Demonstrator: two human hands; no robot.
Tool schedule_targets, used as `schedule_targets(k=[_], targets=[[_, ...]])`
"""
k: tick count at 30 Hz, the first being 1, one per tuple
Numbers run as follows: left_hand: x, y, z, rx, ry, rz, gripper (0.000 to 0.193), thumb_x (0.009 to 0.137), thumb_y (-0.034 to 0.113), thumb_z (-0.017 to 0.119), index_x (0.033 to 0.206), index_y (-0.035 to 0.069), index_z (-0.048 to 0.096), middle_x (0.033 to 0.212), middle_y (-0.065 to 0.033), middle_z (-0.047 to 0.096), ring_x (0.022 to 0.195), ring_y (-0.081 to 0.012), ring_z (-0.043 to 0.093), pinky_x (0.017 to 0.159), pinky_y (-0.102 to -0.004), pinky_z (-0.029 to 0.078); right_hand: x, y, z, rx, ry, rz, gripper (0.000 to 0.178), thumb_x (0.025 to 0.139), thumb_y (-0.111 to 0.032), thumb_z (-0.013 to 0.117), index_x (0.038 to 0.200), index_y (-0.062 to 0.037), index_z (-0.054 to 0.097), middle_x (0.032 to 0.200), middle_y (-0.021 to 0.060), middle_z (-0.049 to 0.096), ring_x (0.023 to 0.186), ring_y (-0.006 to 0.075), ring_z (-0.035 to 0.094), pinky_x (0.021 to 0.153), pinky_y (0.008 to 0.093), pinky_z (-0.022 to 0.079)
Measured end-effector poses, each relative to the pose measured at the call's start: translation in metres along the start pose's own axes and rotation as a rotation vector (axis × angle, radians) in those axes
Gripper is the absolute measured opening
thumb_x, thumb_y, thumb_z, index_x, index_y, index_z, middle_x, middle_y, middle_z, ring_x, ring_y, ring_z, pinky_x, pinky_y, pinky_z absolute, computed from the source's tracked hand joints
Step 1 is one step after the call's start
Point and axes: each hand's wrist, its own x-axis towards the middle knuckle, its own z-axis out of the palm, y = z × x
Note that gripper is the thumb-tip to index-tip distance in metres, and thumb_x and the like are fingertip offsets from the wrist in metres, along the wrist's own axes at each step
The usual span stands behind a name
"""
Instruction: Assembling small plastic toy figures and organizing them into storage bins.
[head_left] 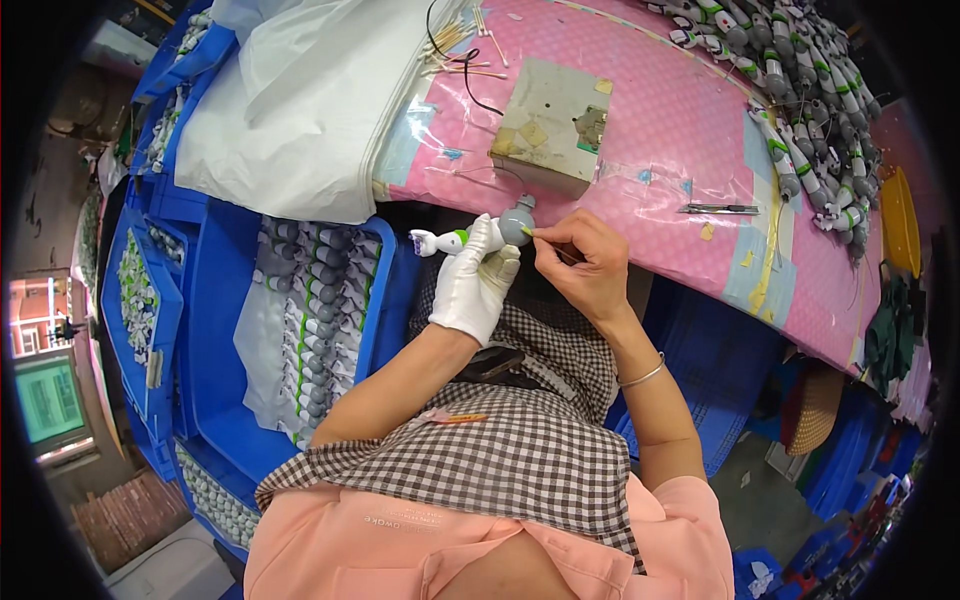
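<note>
My left hand (472,292), in a white glove, grips a small white, green and grey figurine (516,222) at the table's near edge. Its round grey end points right, while the slim white end sticks out to the left of the glove. My bare right hand (588,268) is closed in a pinch around a thin stick (529,232) with a yellowish tip, which meets the grey ball of the figurine. Most of the stick is hidden by the fingers, and its exact kind is unclear.
A grey metal box (550,120) with a black cable stands on the pink-covered table (660,130). Cotton swabs (445,50), a craft knife (718,209) and a heap of figurines (810,100) lie there too. White sheeting (290,120) hangs at left, above a blue crate (225,300) holding rows of figurines.
</note>
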Motion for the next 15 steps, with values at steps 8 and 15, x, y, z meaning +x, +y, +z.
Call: schedule_targets(k=[8, 15], targets=[[-0.005, 0.001, 0.008, 0.113, 0.046, 0.058, 0.015, 0.088, 0.021, 0.062, 0.087, 0.008, 0.054, 0.082, -0.0036, 0.060, 0.064, -0.0113, 0.060, 0.056, -0.0212, 0.053, 0.004, 0.001, -0.010, 0.026, -0.129, 0.038, 0.008, 0.069, 0.004, 0.068, 0.075, 0.0001, 0.065, 0.066, 0.0013, 0.055, 0.050, 0.0036, 0.044, 0.044, 0.0194, 0.031], [-0.008, 0.000, 0.012, 0.147, 0.069, 0.111, 0.017, 0.088, 0.022, 0.063, 0.090, 0.007, 0.055, 0.083, -0.0039, 0.061, 0.064, -0.0118, 0.060, 0.057, -0.0220, 0.052, 0.003, 0.001, -0.007, 0.016, -0.052, 0.043, 0.008, 0.068, 0.005, 0.066, 0.074, 0.0007, 0.065, 0.066, 0.0011, 0.055, 0.050, 0.0037, 0.043, 0.044, 0.0195, 0.031]])
